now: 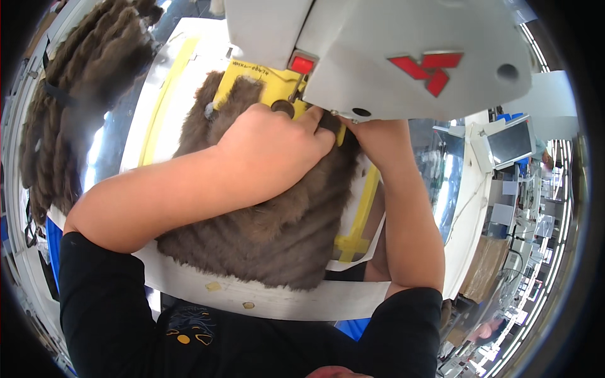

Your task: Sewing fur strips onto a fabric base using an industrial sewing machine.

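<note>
A brown fur piece [296,220] with slanting stripes lies spread in front of me, its upper part running under the grey and white head of a sewing machine [428,57]. My left hand [277,145] rests on the fur close to the needle area, its fingers curled and closed at the fur's upper part. Against the right side of the machine head is my right hand [378,142]; its fingers are mostly hidden beneath the head. A yellow plate [239,72] sits under the machine, with part of the fur over it.
Long brown fur strips [69,107] are heaped on the left. A white sheet with yellow tape [170,94] lies beneath the fur. At the right stands a small screen [510,140], and a cardboard box [485,268] is lower down. The white table edge [271,296] runs before me.
</note>
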Tool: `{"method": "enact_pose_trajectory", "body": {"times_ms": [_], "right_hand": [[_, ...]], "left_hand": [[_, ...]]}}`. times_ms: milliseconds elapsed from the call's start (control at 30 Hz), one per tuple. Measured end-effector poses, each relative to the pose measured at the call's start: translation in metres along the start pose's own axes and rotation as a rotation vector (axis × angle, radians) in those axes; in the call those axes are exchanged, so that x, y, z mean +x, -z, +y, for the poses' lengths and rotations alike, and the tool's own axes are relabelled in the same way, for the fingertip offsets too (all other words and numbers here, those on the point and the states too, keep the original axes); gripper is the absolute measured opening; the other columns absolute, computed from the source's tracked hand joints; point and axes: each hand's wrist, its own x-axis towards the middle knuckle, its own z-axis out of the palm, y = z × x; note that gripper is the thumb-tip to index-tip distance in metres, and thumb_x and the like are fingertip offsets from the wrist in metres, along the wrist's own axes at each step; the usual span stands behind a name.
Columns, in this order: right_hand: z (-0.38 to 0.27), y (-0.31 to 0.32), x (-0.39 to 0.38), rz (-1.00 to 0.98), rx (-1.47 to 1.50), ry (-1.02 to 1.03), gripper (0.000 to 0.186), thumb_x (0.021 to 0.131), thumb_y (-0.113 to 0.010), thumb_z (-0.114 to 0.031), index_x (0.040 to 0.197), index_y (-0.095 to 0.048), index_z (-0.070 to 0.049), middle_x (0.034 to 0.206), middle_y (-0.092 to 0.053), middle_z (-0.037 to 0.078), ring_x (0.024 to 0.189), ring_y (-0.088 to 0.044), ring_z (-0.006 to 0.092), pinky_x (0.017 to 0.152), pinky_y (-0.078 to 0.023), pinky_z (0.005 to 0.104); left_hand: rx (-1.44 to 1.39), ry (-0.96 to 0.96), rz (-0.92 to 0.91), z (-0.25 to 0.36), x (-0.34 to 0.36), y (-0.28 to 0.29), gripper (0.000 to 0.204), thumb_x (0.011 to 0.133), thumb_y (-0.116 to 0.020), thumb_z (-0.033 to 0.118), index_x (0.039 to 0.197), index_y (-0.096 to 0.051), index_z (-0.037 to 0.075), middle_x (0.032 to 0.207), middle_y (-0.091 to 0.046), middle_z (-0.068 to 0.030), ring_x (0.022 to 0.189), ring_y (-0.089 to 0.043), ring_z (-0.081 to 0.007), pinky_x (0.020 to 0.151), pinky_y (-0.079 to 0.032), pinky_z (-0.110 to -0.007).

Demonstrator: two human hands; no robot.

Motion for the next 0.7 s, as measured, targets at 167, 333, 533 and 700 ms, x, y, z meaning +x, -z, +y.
{"method": "enact_pose_trajectory", "body": {"times_ms": [167,333,533,700], "right_hand": [[-0.051,0.044,-0.017,-0.365,-0.028,-0.307,0.026,0.086,-0.067,-0.007,0.111,-0.074,-0.002,0.105,-0.076,0.017,0.098,-0.073,0.0344,0.083,-0.056,0.0410],[-0.018,0.014,-0.046,-0.189,0.030,0.247,0.036,0.088,-0.058,-0.003,0.122,-0.072,-0.005,0.121,-0.073,0.012,0.104,-0.072,0.0328,0.085,-0.059,0.0408],[-0.033,0.015,-0.044,-0.198,-0.225,0.236,0.037,0.088,-0.056,-0.003,0.121,-0.072,-0.008,0.121,-0.073,0.007,0.105,-0.071,0.0282,0.083,-0.060,0.0400],[-0.029,0.011,-0.044,-0.158,-0.253,0.253,0.033,0.088,-0.057,-0.004,0.117,-0.072,-0.009,0.119,-0.074,0.005,0.102,-0.071,0.0279,0.080,-0.060,0.0401]], "left_hand": [[0.004,0.016,0.028,-0.002,-0.003,-0.006,0.016,0.084,-0.064,0.015,0.097,-0.062,0.007,0.106,-0.070,-0.0130,0.067,-0.073,-0.0231,0.057,-0.057,-0.035],[-0.012,0.009,0.017,0.001,-0.001,-0.004,0.018,0.083,-0.064,0.015,0.098,-0.063,0.005,0.103,-0.069,-0.0112,0.067,-0.073,-0.0211,0.059,-0.057,-0.035],[0.018,0.002,0.015,-0.001,-0.001,-0.005,0.018,0.081,-0.064,0.015,0.097,-0.063,0.005,0.101,-0.068,-0.0101,0.069,-0.072,-0.0203,0.058,-0.056,-0.034],[0.034,-0.019,0.044,-0.002,0.001,-0.005,0.018,0.079,-0.064,0.014,0.095,-0.064,0.005,0.099,-0.067,-0.0089,0.071,-0.071,-0.0195,0.058,-0.055,-0.034]]}}
